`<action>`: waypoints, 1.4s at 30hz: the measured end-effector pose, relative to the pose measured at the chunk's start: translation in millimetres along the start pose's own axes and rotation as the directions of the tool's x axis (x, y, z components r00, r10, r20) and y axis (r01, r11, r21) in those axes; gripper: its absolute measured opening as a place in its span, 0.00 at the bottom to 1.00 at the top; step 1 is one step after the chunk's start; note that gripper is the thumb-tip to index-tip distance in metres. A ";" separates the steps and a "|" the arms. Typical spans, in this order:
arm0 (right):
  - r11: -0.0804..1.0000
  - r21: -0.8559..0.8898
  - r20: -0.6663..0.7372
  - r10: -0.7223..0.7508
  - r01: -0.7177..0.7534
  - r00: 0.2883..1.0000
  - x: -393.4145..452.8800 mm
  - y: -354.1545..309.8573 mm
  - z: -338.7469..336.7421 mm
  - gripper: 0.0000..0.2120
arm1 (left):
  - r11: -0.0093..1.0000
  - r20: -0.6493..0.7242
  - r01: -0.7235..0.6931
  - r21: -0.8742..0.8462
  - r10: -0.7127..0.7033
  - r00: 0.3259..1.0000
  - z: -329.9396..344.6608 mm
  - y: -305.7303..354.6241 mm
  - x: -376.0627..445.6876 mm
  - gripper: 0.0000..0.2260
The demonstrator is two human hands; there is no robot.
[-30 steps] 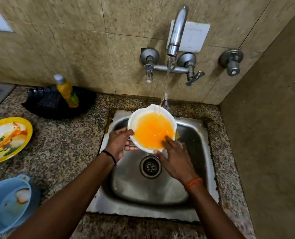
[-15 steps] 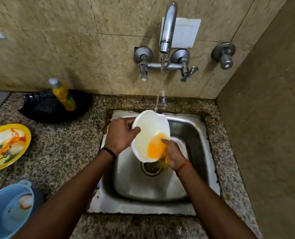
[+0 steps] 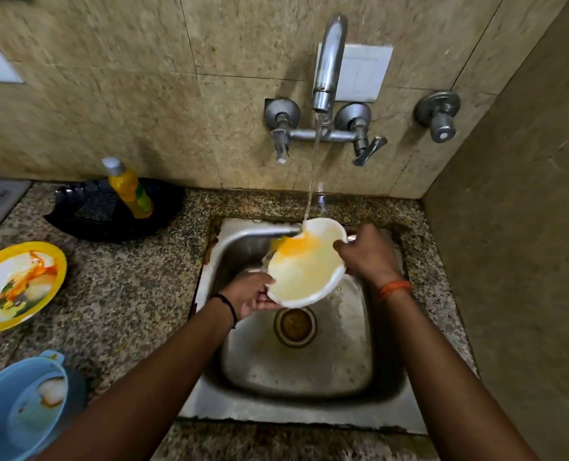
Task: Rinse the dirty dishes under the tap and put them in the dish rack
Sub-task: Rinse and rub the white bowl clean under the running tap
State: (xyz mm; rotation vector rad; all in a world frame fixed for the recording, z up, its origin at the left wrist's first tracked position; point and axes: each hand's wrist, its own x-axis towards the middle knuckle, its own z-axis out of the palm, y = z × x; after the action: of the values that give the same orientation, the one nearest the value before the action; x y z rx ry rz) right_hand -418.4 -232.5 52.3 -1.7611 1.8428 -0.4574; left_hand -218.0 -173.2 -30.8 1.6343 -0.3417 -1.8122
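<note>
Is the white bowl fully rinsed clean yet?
No: orange residue still coats the upper part of the white bowl where the tap water lands.

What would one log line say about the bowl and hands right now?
step: rinsing | white bowl: tilted over sink, orange residue inside | tap: running onto bowl rim | left hand: holds near edge | right hand: grips far rim

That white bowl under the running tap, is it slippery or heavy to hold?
Probably slippery: the white bowl is wet, with orange residue streaking inside. It seems light and stiff, since the left hand and right hand hold it tilted by the rim alone.
</note>
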 end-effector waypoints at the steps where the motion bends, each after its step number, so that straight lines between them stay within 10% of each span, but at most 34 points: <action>1: 0.996 -0.058 -0.032 -0.067 0.065 0.997 -2.4 -3.4 -3.8 0.15 | 1.000 0.015 -0.006 -0.007 0.006 1.000 5.4 -2.9 3.5 0.14; 9: 0.942 0.314 -0.090 -0.092 0.116 0.992 1.0 24.3 12.3 0.25 | 0.941 -0.103 -0.311 -0.135 0.299 0.949 10.3 13.6 12.7 0.21; 18: 0.682 0.675 0.092 0.300 -0.281 0.949 13.1 47.5 72.9 0.20 | 0.705 -0.166 -0.651 0.280 0.704 0.691 -0.1 44.0 2.0 0.19; 21: 0.626 0.681 0.207 0.334 -0.380 0.920 16.8 52.7 79.3 0.18 | 0.461 -0.078 -0.629 0.626 0.840 0.537 2.5 45.7 -11.6 0.18; 25: 0.569 0.704 0.272 0.336 -0.425 0.902 18.6 56.5 69.7 0.17 | -0.162 0.326 -0.438 0.884 0.886 0.330 7.5 33.0 -25.3 0.20; 30: 0.596 0.714 0.188 0.344 -0.368 0.920 23.0 51.9 59.9 0.17 | -0.376 0.609 -0.479 0.793 0.495 0.620 30.0 10.6 -28.9 0.27; 42: 0.771 0.619 -0.252 0.017 0.147 0.968 -0.5 33.5 44.6 0.25 | -0.516 0.524 -0.228 0.826 0.553 0.648 28.2 -17.6 12.9 0.29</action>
State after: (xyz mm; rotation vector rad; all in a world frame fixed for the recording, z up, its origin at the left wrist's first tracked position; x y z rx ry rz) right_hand -418.8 -223.6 -2.8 -1.3301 1.5095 -1.2194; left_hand -250.2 -174.8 -46.2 1.8430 -2.6077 -0.1017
